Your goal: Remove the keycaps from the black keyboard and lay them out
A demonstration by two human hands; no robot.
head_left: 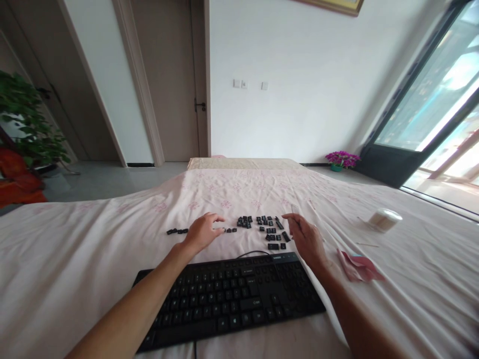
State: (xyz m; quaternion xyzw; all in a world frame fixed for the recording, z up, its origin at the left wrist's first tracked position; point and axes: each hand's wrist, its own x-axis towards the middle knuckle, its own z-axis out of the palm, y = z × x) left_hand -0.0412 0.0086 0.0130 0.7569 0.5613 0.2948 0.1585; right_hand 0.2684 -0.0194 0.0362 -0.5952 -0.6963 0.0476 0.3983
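My left hand (pixel 204 232) hovers low over the bedcover, thumb and index finger apart. Close to its thumb tip lie small black keycaps (pixel 229 230), part of a row that runs on to its left. Between my hands, more loose keycaps (pixel 245 221) form clusters, some of them long. My right hand (pixel 305 235) is at their right edge with its fingers closed. A small clear, flat piece (pixel 295 209) sticks up from its fingers; its kind is too faint to tell. Nearer me lies a black keyboard (pixel 224 294), keys absent in its upper right part, my left forearm crossing above it.
A pink cloth (pixel 359 267) lies right of my right forearm. Beyond it, a round clear tub of cotton swabs (pixel 385 219) rests on its side, with a loose swab (pixel 367 244) nearby. The pale pink bedcover (pixel 112 249) is wrinkled. A keyboard cable (pixel 254 253) curves behind the keyboard.
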